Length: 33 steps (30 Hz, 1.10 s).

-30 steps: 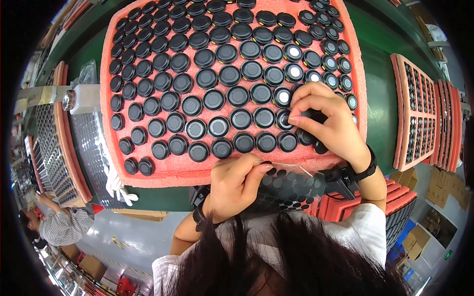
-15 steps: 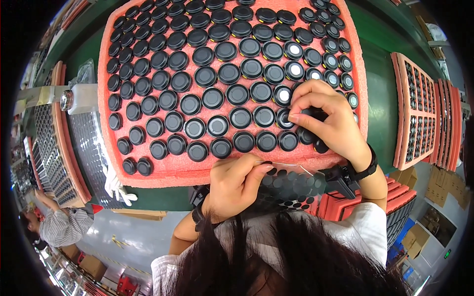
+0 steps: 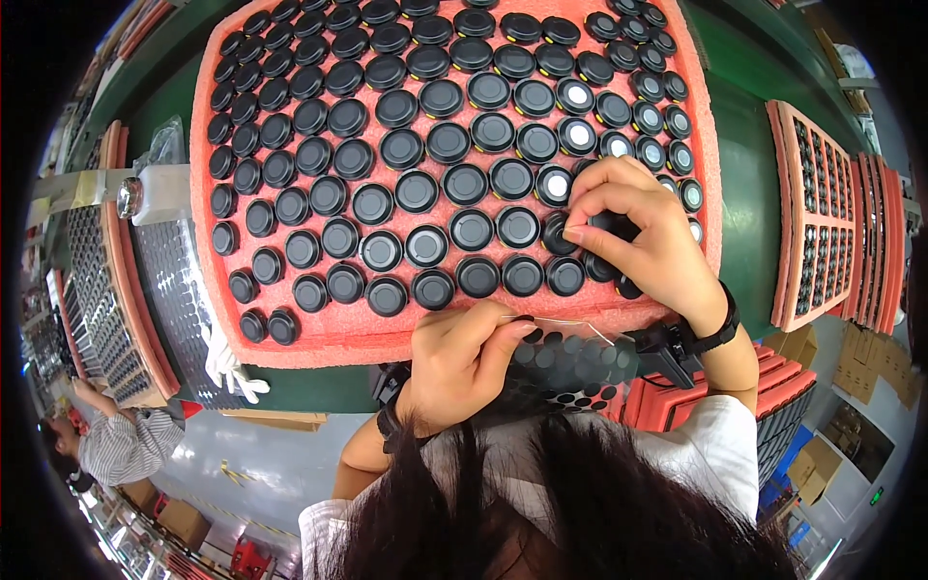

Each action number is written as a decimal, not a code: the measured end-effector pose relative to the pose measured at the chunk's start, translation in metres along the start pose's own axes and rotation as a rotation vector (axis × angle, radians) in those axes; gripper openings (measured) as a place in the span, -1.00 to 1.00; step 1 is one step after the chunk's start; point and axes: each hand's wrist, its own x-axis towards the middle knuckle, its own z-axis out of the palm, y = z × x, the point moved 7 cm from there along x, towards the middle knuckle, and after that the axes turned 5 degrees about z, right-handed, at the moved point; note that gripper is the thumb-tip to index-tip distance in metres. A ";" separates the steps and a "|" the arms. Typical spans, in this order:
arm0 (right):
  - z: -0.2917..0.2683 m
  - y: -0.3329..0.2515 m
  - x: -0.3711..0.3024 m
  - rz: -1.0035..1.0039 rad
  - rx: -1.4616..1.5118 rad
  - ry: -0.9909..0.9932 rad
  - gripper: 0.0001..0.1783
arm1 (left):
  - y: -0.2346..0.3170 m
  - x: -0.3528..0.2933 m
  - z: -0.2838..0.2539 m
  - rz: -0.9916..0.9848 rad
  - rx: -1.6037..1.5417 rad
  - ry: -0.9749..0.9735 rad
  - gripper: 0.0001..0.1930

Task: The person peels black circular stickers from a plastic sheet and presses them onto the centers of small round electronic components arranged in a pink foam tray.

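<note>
My right hand [image 3: 646,224] bends over the right part of a pink foam tray [image 3: 319,350]. Its thumb and fingers are closed in a pinch at the edge of a black round disc [image 3: 558,235], partly covered by the fingertips. My left hand [image 3: 459,362], closed, is at the tray's near edge, gripping a thin bent metal tool like tweezers [image 3: 565,320] that points right. Just below hangs a clear sheet with round dark stickers [image 3: 570,360]; whether the left hand also holds it I cannot tell. Several discs near the right hand, such as one white-centred disc [image 3: 555,183], carry pale circles.
Rows of black discs fill the tray. It lies on a green bench [image 3: 739,193]. To the right stand stacked pink trays [image 3: 788,242]. A white glove [image 3: 227,367] and a clear bottle [image 3: 159,193] lie at the left. Another person [image 3: 126,445] works at far left.
The disc under my right fingertips has tilted slightly and its top looks darker. My left hand and the metal tool stay nearly still.
</note>
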 end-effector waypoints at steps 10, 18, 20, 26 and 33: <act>-0.007 -0.010 0.001 0.083 0.133 0.115 -0.76 | 0.001 0.000 -0.001 -0.001 0.005 -0.001 -0.92; 0.033 -0.050 -0.011 -0.251 0.201 -0.229 -0.76 | 0.006 0.002 -0.002 0.053 0.007 -0.008 -0.93; 0.030 -0.051 -0.009 -0.278 0.204 -0.183 -0.76 | 0.008 0.001 -0.003 0.029 -0.025 -0.005 -0.92; 0.029 -0.046 -0.008 -0.248 0.206 -0.123 -0.79 | 0.003 0.000 -0.004 -0.028 -0.056 -0.016 -0.87; 0.018 -0.064 -0.008 -0.452 0.188 -0.109 -0.86 | 0.006 0.003 -0.003 0.043 -0.074 0.040 -0.88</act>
